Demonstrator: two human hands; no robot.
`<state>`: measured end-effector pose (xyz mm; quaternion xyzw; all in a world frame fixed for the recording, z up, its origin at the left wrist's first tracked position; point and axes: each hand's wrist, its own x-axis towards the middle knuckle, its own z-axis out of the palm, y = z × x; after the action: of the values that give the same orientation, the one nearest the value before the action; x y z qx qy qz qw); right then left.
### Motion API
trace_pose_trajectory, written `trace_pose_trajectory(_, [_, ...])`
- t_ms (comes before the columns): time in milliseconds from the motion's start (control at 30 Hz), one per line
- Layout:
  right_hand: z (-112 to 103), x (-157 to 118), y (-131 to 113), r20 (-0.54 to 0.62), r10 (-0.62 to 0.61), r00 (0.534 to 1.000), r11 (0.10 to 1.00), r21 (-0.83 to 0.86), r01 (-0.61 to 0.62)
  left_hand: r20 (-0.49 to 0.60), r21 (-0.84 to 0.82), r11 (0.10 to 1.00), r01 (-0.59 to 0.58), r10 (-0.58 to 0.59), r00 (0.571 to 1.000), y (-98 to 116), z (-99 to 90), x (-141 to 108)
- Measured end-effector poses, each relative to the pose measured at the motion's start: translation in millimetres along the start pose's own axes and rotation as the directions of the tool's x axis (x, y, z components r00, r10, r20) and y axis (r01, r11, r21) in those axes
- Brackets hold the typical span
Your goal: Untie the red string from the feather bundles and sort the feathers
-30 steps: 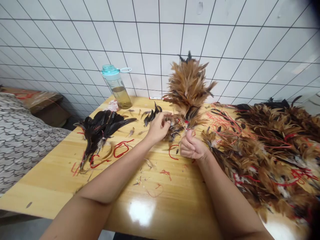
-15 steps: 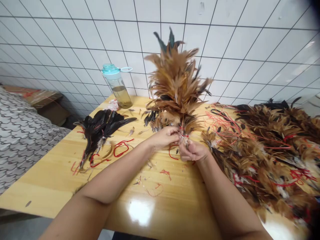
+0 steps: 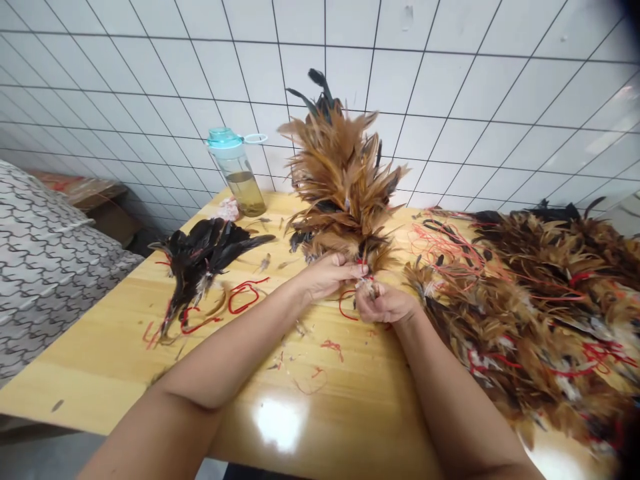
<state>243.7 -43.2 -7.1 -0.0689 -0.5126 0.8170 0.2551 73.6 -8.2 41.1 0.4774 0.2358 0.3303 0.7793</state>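
A tall feather duster of brown feathers, with dark tips at its top, stands raised over the table. Around its base runs a red string. My left hand is closed with thumb and fingers pinching at the string near the base. Just below, my right hand is wrapped round the pale lower end of the duster. The fingers partly hide the tied part.
Black feather bundles lie at the left with red cord pieces. A water bottle stands near the tiled wall. Brown feather bundles and tangled red string cover the table's right side. Patterned cloth hangs at far left.
The top of the feather duster has tilted to the left and dropped a little. My left hand has shifted slightly right at the tied base; my right hand stays nearly in place.
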Motion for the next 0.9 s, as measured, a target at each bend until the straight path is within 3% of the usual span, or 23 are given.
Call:
trace_pose_trajectory(100, [-1, 3, 1, -0.224, -0.013, 0.975, 0.994, -0.112, -0.013, -0.076, 0.23, 0.971, -0.065, 0.084, 0.994, -1, -5.3, 2])
trace_pose_trajectory(233, [4, 18, 1, -0.496, -0.145, 0.856, 0.928, -0.369, -0.056, -0.239, 0.524, 0.852, -0.015, 0.164, 0.957, -2, -11.8, 7])
trace_pose_trajectory(367, [6, 35, 8, -0.626, -0.319, 0.712, 0.851, -0.52, -0.075, -0.341, 0.556, 0.828, -0.067, 0.301, 0.891, -6, -12.7, 13])
trace_pose_trajectory(433, [4, 38, 13, -0.676, -0.35, 0.649, 0.852, -0.518, -0.08, -0.325, 0.527, 0.845, -0.085, 0.294, 0.899, -8, -13.7, 15])
trace_pose_trajectory(500, [2, 39, 16, -0.703, -0.342, 0.623, 0.884, -0.466, -0.042, -0.263, 0.528, 0.848, -0.045, 0.214, 0.941, -6, -16.0, 14])
trace_pose_trajectory(567, [2, 36, 13, -0.713, -0.295, 0.636, 0.937, -0.346, 0.046, -0.209, 0.548, 0.836, -0.037, 0.18, 0.961, -2, -19.0, 13])
trace_pose_trajectory(667, [8, 29, 0, -0.666, -0.174, 0.725, 0.98, -0.045, 0.194, -0.198, 0.525, 0.842, -0.125, 0.264, 0.944, 5, -21.5, 10])
trace_pose_trajectory(767, [16, 23, -14, -0.608, -0.135, 0.782, 0.937, 0.177, 0.3, -0.177, 0.468, 0.869, -0.159, 0.269, 0.947, 5, -19.7, 10])
trace_pose_trajectory(900, [23, 18, -19, -0.567, -0.146, 0.811, 0.898, 0.269, 0.349, -0.172, 0.279, 0.939, -0.2, 0.253, 0.952, -2, -14.5, 13])
